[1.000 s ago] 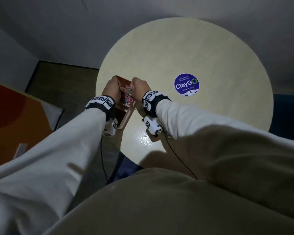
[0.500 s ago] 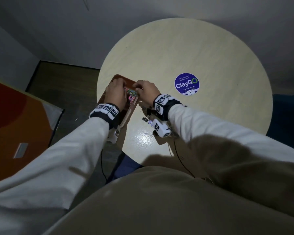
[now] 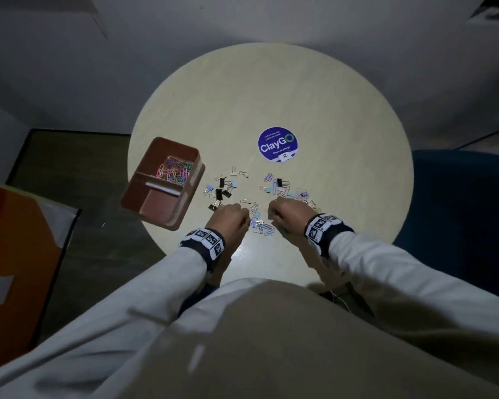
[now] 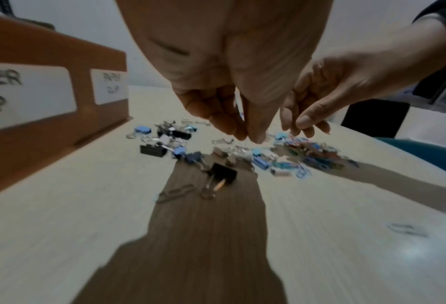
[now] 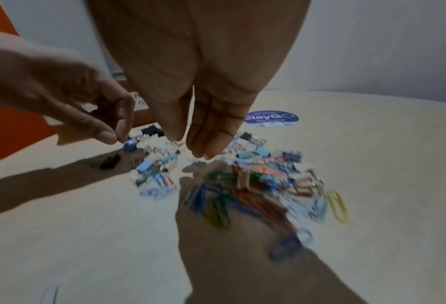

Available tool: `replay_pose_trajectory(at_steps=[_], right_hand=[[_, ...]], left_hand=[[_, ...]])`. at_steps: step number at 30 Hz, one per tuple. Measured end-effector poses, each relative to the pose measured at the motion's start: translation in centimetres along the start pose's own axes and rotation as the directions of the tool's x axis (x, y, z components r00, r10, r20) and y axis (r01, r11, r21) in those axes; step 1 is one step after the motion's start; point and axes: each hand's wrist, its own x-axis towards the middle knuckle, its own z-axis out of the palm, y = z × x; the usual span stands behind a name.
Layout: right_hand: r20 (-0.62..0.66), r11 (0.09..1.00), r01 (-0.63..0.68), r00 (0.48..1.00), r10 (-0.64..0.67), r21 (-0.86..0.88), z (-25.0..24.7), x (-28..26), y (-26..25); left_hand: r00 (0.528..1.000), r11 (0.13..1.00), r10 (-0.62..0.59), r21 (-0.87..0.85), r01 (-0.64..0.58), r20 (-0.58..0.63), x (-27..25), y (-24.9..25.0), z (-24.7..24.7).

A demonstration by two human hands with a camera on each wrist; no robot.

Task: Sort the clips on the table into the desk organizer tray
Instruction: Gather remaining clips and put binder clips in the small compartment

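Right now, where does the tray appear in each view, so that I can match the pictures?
Head: tray at the table's left edge, left of the hands.
Left wrist: tray fills the upper left, its labelled wall facing the camera.
Right wrist: only a brown sliver shows, behind the left hand.
Shared landmark: the clips heaped beneath the hands.
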Motion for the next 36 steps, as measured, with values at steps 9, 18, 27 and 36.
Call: replay_pose_trajectory(at_steps=[9, 18, 27, 36], right_hand=[[-0.098, 0.994, -0.106, 0.990, 0.103, -0.027, 4.3, -4.4, 3.2], [-0.160, 0.963, -0.262, 0.950, 0.269, 0.066, 4.6, -4.5, 2.5], [-0.121, 0.964, -0.257, 0.957, 0.264, 0.075, 4.4, -2.4, 1.1], [-0.117, 0.971, -0.200, 0.969, 0.215, 0.129, 3.5, -2.6, 2.8]], left_hand=[[0.988, 0.981, 0.153, 0.119, -0.153, 0.014, 1.4, 2.5, 2.6], [0.947, 0.909, 0.316, 0.269, -0.318, 0.051, 3.3, 2.8, 3.3], [0.938, 0.884, 0.333, 0.312, -0.348, 0.101, 5.2, 3.6, 3.2], [0.969, 0.960, 0.243, 0.129, -0.248, 0.052, 4.7, 2.8, 2.1]])
